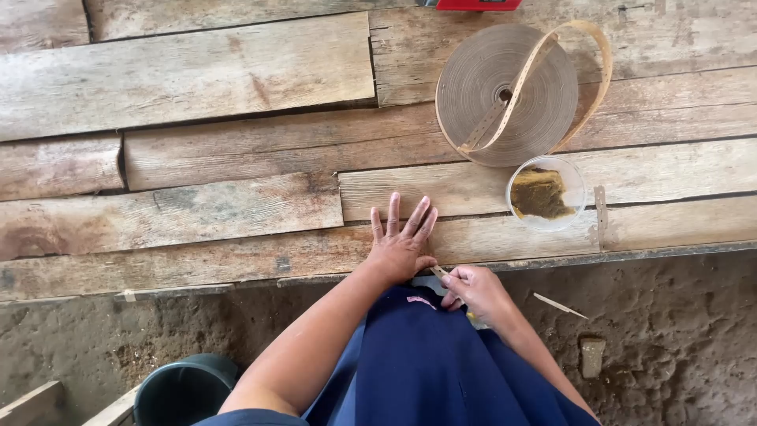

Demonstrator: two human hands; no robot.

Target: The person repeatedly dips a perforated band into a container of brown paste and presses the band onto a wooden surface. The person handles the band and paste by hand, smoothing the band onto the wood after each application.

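My left hand [400, 239] lies flat with fingers spread on the weathered wooden planks [236, 205], near their front edge. My right hand [475, 290] is just beside it, below the plank edge, pinching a thin pale stick [438, 272] over my blue garment [426, 363]. What lies under the stick's tip is hidden by my hands. A large roll of tan perforated strip [505, 95] lies on the planks further back, its loose end looping over it. In front of it sits a clear plastic cup [548, 193] holding a brownish paste.
A thin pale sliver [560, 305] and a small stone block [591, 355] lie on the dirt floor at the right. A dark green bucket [185, 386] stands at the lower left beside wooden boards [47, 402]. A red object [477, 4] shows at the top edge.
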